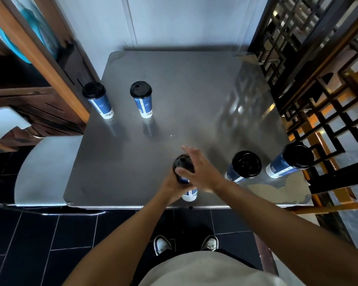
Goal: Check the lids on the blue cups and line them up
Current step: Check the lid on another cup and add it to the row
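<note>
Several blue paper cups with black lids stand on a steel table (174, 100). My left hand (171, 185) grips the body of the nearest cup (189, 195) at the front edge. My right hand (201, 170) rests over that cup's black lid (182, 163), thumb on the rim, fingers stretched forward. Two lidded cups stand at the far left, one (99, 100) by the table's edge and one (142, 99) beside it. Two more lidded cups stand at the front right, one (243, 167) close to my right wrist and one (289, 161) near the table's right edge.
A metal chair (48, 164) stands against the table's left side. A dark lattice screen (310, 79) runs along the right, a wooden cabinet (33, 83) along the left. A white wall is behind the table. Dark floor tiles and my shoes lie below.
</note>
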Demonstrator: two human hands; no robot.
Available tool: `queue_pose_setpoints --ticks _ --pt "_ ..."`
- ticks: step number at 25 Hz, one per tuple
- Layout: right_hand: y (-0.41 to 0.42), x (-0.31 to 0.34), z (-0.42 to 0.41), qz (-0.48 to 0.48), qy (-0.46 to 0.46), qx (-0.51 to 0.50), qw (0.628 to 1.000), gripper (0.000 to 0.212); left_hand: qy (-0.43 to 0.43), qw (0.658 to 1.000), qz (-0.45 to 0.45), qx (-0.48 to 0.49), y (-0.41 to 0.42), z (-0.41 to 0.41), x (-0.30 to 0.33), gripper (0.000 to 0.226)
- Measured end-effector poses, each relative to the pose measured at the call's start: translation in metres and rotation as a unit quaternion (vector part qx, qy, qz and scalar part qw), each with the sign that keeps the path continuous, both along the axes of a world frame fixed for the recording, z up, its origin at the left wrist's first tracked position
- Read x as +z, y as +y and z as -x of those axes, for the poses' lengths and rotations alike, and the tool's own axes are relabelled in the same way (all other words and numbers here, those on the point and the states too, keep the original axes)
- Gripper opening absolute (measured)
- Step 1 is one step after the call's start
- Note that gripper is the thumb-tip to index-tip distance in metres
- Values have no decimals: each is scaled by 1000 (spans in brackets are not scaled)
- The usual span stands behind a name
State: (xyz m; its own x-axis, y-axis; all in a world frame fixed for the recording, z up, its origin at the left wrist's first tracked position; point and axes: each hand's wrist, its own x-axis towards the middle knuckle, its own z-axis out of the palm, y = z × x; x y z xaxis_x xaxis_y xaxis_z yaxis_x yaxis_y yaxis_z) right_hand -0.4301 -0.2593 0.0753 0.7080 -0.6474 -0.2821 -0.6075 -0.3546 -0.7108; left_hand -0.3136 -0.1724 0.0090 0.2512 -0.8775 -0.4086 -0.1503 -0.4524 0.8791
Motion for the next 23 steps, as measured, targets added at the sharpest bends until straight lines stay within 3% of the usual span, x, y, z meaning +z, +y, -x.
queue_pose_setpoints --ticks 2,5,9,14,18,23 --pt "1 5 8 -94 -84 -85 988 51 50 999 10 10 3 -1 19 52" --pt "3 11 9 -212 -140 -174 951 23 96 994 6 43 2 3 37 30" --pt "4 20 6 -293 -179 -239 908 28 224 966 -21 130 0 6 46 74" --pt "5 26 0 -370 -200 -304 855 39 342 915 -54 208 -1 7 61 69" --pt "5 26 1 -439 -171 -336 816 45 306 924 -56 222 -1 3 66 59" --pt "4 30 4 -447 -174 -338 810 40 242 937 -130 217 -2 8 86 47"
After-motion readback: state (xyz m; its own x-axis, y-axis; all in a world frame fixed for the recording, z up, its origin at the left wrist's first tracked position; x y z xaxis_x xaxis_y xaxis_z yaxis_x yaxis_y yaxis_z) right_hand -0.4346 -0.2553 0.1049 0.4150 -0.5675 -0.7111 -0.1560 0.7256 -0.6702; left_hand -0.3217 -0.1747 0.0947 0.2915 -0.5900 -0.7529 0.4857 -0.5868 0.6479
